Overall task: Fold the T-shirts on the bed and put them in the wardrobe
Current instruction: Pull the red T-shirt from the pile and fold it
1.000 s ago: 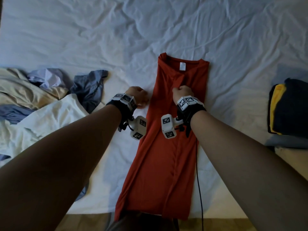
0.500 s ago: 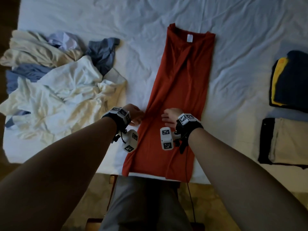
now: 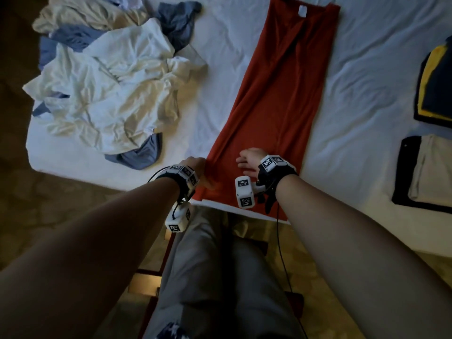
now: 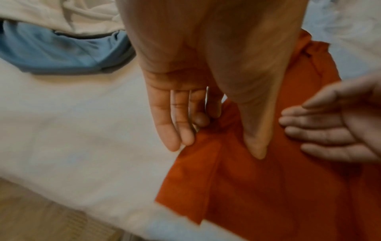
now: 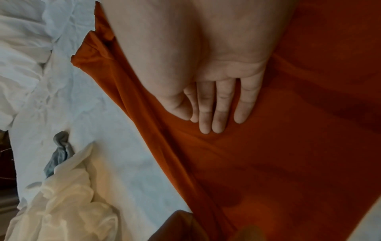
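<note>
No readable text; only a blank white neck tag (image 3: 302,11) and coded wrist markers (image 3: 267,163).

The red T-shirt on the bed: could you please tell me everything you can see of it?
The red T-shirt is soft, rust-red knit, folded lengthwise into a long narrow strip lying flat on the white bed sheet. Its collar end, with a small white label, points away; the hem reaches the bed's near edge. The left hand touches its left edge near the hem with straight fingers, and the right hand lies flat, open, on it.
</note>
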Demonstrator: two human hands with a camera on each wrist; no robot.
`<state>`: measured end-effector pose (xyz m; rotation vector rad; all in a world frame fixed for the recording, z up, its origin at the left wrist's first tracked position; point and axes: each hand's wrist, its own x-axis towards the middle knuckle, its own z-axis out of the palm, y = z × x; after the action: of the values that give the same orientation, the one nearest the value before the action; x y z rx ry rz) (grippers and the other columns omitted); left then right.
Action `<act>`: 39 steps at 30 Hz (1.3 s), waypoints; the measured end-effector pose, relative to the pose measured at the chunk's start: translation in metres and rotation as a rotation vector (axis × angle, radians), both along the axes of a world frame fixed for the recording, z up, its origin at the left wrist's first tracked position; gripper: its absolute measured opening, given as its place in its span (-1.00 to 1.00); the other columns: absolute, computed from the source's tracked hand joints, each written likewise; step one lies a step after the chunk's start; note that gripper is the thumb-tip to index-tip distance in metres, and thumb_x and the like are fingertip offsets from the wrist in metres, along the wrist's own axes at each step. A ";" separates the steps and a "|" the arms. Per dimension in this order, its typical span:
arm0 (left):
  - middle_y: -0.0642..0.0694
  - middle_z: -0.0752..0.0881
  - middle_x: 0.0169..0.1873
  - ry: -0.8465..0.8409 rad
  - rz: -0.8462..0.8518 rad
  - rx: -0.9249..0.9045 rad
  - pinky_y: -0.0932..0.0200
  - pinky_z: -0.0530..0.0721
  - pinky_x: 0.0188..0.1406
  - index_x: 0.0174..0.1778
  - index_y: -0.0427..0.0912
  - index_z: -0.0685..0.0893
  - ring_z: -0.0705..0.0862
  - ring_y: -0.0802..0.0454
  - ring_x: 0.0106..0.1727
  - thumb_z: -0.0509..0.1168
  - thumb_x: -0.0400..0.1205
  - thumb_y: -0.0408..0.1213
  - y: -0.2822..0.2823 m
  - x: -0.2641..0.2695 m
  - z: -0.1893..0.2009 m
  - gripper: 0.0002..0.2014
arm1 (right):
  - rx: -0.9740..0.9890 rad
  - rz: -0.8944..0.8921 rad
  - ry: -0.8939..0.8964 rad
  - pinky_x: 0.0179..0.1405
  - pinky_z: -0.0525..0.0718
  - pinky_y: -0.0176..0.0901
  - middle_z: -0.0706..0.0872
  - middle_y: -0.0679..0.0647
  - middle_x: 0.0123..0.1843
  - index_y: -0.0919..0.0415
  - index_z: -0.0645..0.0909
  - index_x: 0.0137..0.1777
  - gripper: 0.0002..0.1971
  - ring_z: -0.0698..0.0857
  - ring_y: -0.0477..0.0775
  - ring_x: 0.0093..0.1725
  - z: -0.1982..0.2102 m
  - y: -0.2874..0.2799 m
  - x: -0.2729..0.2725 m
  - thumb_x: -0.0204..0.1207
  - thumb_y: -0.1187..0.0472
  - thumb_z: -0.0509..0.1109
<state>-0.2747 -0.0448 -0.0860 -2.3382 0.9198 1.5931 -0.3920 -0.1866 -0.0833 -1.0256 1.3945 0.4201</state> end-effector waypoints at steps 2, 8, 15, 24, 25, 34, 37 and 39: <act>-0.12 0.66 -0.11 -0.061 0.009 -0.039 0.04 0.71 -0.12 -0.01 -0.05 0.59 0.65 -0.11 -0.20 0.46 0.44 0.07 0.008 -0.010 -0.002 -0.64 | -0.012 0.027 -0.001 0.20 0.62 0.01 0.70 0.02 -0.07 0.21 0.41 0.48 -0.63 0.66 0.01 0.02 -0.001 0.009 -0.008 0.68 0.24 0.18; -0.24 0.65 -0.08 -0.193 -0.019 -0.073 0.06 0.62 -0.25 -0.16 -0.18 0.56 0.65 -0.23 -0.19 0.43 0.46 -0.26 0.021 -0.015 0.006 -0.83 | -0.046 0.073 -0.015 0.04 0.64 -0.05 0.70 -0.01 -0.15 0.24 0.51 0.39 -0.67 0.67 -0.07 -0.15 -0.002 0.033 -0.025 0.67 0.25 0.19; -0.11 0.82 -0.23 -0.006 0.182 -0.129 0.08 0.79 -0.07 -0.15 -0.17 0.82 0.80 -0.05 -0.17 0.43 0.46 -0.23 0.020 -0.035 0.021 -0.87 | 0.121 0.117 -0.161 0.03 0.67 0.00 0.72 0.08 -0.15 0.20 0.63 0.02 -0.90 0.70 0.05 -0.16 0.007 0.061 -0.033 0.64 0.20 0.31; -0.25 0.79 -0.10 0.088 0.621 -0.258 -0.12 0.80 -0.02 -0.03 -0.24 0.72 0.79 -0.16 -0.05 0.37 0.57 -0.28 0.025 -0.050 0.014 -0.87 | -0.036 0.162 -0.126 0.10 0.76 0.20 0.65 0.24 0.37 0.21 0.40 0.57 -0.44 0.68 0.26 0.25 0.012 0.061 -0.061 0.57 0.31 0.42; -0.26 0.78 -0.06 0.069 0.670 -0.257 -0.16 0.79 -0.01 -0.01 -0.24 0.69 0.78 -0.17 -0.03 0.39 0.57 -0.28 0.025 -0.053 0.012 -0.86 | -0.042 0.167 -0.109 0.09 0.76 0.19 0.64 0.25 0.37 0.22 0.36 0.60 -0.39 0.68 0.26 0.25 0.013 0.059 -0.066 0.56 0.32 0.43; -0.25 0.75 0.00 0.122 0.578 -0.144 -0.17 0.74 0.13 0.14 -0.31 0.72 0.74 -0.22 0.07 0.43 0.59 -0.28 0.010 -0.076 -0.007 -0.75 | -0.151 0.487 -0.012 -0.14 0.82 0.01 0.78 0.19 -0.11 0.22 0.66 -0.11 -0.81 0.79 0.22 -0.11 0.007 0.047 -0.103 0.39 0.18 0.60; -0.24 0.76 -0.02 0.071 0.495 -0.123 -0.07 0.74 0.13 0.18 -0.36 0.71 0.73 -0.11 -0.04 0.38 0.59 -0.34 0.010 -0.078 -0.016 -0.73 | -0.169 0.460 0.009 -0.49 0.71 -0.19 0.68 0.14 -0.24 0.16 0.55 -0.25 -0.81 0.73 0.15 -0.30 0.006 0.043 -0.109 0.47 0.27 0.52; -0.28 0.77 -0.11 0.079 0.512 -0.093 -0.12 0.76 0.10 0.10 -0.42 0.71 0.76 -0.19 -0.10 0.38 0.58 -0.37 0.013 -0.077 -0.023 -0.77 | -0.194 0.454 0.036 -0.43 0.78 -0.13 0.72 0.17 -0.22 0.19 0.57 -0.17 -0.85 0.78 0.18 -0.35 0.004 0.040 -0.111 0.46 0.31 0.52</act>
<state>-0.3517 -0.0322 -0.1091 -2.7502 0.4282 1.8599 -0.5025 -0.1469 -0.0796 -1.5091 1.2451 0.6453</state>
